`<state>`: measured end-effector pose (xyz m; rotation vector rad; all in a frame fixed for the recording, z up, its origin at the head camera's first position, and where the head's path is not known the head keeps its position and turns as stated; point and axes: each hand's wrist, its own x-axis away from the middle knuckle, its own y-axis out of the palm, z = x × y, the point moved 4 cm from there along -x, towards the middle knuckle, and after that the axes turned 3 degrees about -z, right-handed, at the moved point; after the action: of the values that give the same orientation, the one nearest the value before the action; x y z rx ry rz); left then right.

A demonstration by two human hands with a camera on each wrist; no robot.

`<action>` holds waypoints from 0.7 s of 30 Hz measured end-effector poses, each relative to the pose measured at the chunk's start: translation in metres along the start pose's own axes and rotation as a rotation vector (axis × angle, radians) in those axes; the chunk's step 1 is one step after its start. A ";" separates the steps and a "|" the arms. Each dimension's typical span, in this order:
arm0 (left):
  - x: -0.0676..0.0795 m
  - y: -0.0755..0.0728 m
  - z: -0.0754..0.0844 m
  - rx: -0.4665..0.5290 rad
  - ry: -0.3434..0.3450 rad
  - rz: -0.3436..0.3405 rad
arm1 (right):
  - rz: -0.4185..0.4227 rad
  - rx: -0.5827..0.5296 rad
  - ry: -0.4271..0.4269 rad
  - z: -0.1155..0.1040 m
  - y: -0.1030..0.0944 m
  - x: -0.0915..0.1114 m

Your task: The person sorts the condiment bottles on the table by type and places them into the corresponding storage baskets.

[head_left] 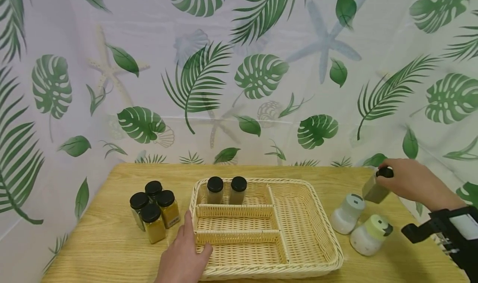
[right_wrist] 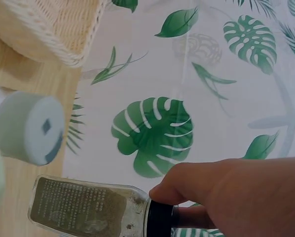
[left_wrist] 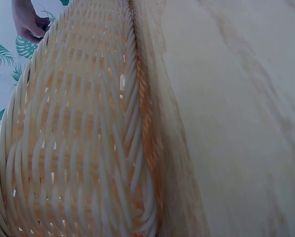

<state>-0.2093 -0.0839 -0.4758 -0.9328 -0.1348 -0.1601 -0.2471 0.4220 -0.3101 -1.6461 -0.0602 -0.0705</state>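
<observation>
My right hand (head_left: 410, 181) pinches a spice jar (head_left: 374, 189) by its black cap, holding it tilted above the table's right side. In the right wrist view the jar (right_wrist: 83, 207) shows a printed label and a greyish-brown powder inside. My left hand (head_left: 184, 252) rests on the left rim of a woven basket (head_left: 298, 208) with its fingers fairly straight. Two black-capped jars, one left (head_left: 215, 191) and one right (head_left: 237, 191), stand in the basket's back left compartment. The left wrist view shows the basket's outer wall (left_wrist: 73, 133) close up.
Several black-capped spice jars (head_left: 154, 227) cluster on the table left of the basket. Right of it stand a shaker with a grey-white lid (head_left: 348, 213) and another with a yellow-green lid (head_left: 371, 235). A leaf-patterned cloth (head_left: 269, 108) hangs behind the wooden table (head_left: 93, 233).
</observation>
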 end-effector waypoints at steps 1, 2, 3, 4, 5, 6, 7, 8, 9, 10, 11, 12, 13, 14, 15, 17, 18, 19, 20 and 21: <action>0.000 0.000 0.000 0.000 -0.001 0.000 | 0.005 0.003 0.000 -0.003 -0.003 0.000; 0.000 0.000 0.000 0.000 -0.002 0.001 | 0.010 0.007 0.002 -0.006 -0.006 -0.001; 0.000 0.000 0.000 0.000 -0.002 0.000 | 0.012 0.006 0.003 -0.009 -0.009 -0.001; 0.000 0.000 0.000 0.000 -0.003 -0.001 | 0.016 0.004 -0.003 -0.012 -0.012 0.000; 0.000 0.000 0.000 0.000 -0.005 -0.002 | 0.022 0.005 -0.012 -0.015 -0.014 0.000; 0.000 0.000 0.000 0.001 -0.006 -0.004 | 0.024 0.000 -0.022 -0.019 -0.016 0.000; 0.000 0.000 -0.001 0.001 -0.008 -0.006 | 0.032 0.000 -0.036 -0.023 -0.019 0.001; 0.000 0.000 -0.001 0.002 -0.009 -0.008 | 0.039 0.002 -0.050 -0.027 -0.021 0.001; 0.000 0.000 -0.001 0.003 -0.012 -0.010 | 0.045 0.004 -0.064 -0.031 -0.023 0.001; -0.001 0.000 -0.001 0.004 -0.014 -0.012 | 0.051 0.008 -0.077 -0.035 -0.025 0.001; -0.001 0.000 -0.001 0.005 -0.015 -0.013 | 0.053 0.010 -0.083 -0.039 -0.027 0.000; -0.001 0.001 -0.001 0.006 -0.015 -0.014 | 0.055 0.012 -0.088 -0.043 -0.029 0.000; -0.001 0.001 -0.001 0.006 -0.013 -0.014 | 0.060 0.019 -0.093 -0.047 -0.031 0.000; -0.001 0.001 -0.001 0.006 -0.007 -0.011 | 0.061 0.018 -0.095 -0.051 -0.032 0.000; -0.001 0.001 -0.001 0.006 -0.003 -0.007 | 0.059 0.017 -0.096 -0.056 -0.033 -0.001; 0.000 0.000 0.000 0.005 0.009 0.001 | 0.057 0.009 -0.104 -0.065 -0.034 -0.002; 0.000 0.000 0.000 0.006 0.013 0.005 | 0.060 0.007 -0.111 -0.070 -0.035 -0.002; 0.001 0.000 0.000 0.005 0.017 0.008 | 0.060 0.004 -0.120 -0.075 -0.035 -0.003; 0.001 0.000 0.000 0.003 0.021 0.012 | 0.060 -0.001 -0.129 -0.080 -0.035 -0.003; 0.001 0.000 -0.001 0.002 0.019 0.013 | 0.062 -0.005 -0.138 -0.086 -0.035 -0.004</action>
<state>-0.2084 -0.0844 -0.4759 -0.9298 -0.1111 -0.1572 -0.2550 0.3393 -0.2694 -1.6546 -0.1144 0.0901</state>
